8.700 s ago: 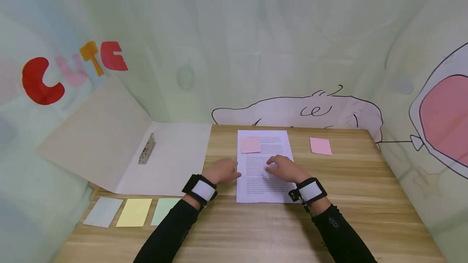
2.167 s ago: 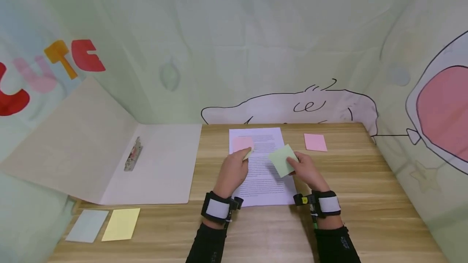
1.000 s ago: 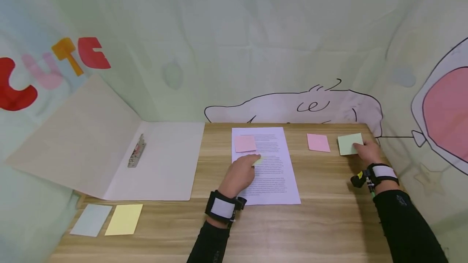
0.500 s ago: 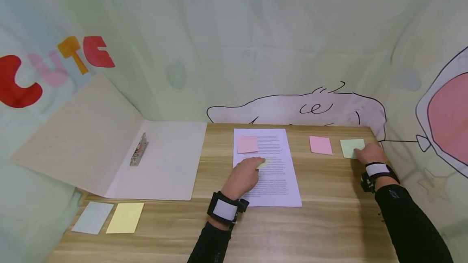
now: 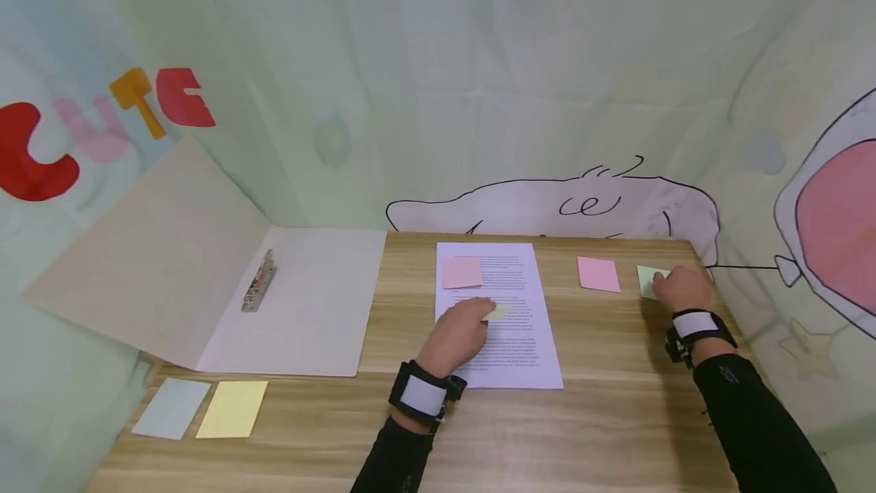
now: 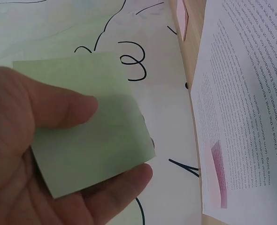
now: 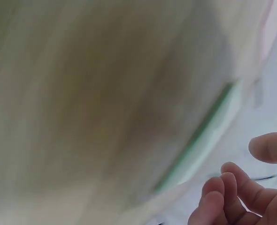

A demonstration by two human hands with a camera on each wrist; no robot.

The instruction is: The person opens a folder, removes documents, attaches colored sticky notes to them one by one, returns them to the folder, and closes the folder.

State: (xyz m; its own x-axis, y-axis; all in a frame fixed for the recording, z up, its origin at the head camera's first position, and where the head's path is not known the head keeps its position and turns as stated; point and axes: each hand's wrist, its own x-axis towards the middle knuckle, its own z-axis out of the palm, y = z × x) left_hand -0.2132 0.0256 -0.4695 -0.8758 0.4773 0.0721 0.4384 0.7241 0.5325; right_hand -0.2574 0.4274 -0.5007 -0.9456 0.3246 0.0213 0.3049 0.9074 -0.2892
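My left hand [image 5: 457, 335] is above the printed sheet [image 5: 516, 360] and pinches a light green sticky note [image 6: 91, 126] between thumb and fingers. A pink sticky note [image 5: 462, 271] lies on the sheet's upper left. At the table's far right, my right hand [image 5: 683, 289] is over a green sticky note pad [image 5: 646, 280] and partly covers it. In the right wrist view, the thumb stands apart from the loosely bent fingers, nothing between them. The pad's dark green edge [image 7: 195, 136] shows beyond them, blurred.
A pink sticky note pad [image 5: 598, 274] lies between the sheet and the green pad. An open folder [image 5: 322, 303] with a metal clip [image 5: 259, 282] takes up the left. Grey [image 5: 171, 408] and yellow [image 5: 233, 408] pads sit in front of it. A cloth backdrop [image 5: 438, 97] rises behind the table.
My right hand carried the green pad from over the sheet to the right of the pink pad and let it go. The left hand keeps the green note, shifting slightly over the sheet.
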